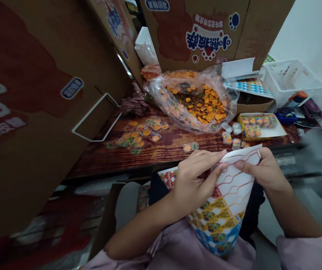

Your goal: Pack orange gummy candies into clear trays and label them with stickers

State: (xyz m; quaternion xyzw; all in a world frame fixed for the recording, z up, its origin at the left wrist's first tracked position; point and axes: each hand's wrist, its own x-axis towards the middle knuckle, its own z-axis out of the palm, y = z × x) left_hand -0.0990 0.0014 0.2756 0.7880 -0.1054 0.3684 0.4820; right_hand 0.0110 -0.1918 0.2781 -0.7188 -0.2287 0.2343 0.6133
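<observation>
Cartons (172, 33) bear Chinese lettering (208, 41); left hand (193, 180) and right hand (266, 172) pinch patterned paper (222, 213)

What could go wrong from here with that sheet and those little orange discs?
The sheet is bent between the left hand and right hand, so a hard tug might crease or tear it. The clear bag gapes open, so a bump could spill the discs. The lone pack lies near the table's front edge and might get knocked off.
</observation>
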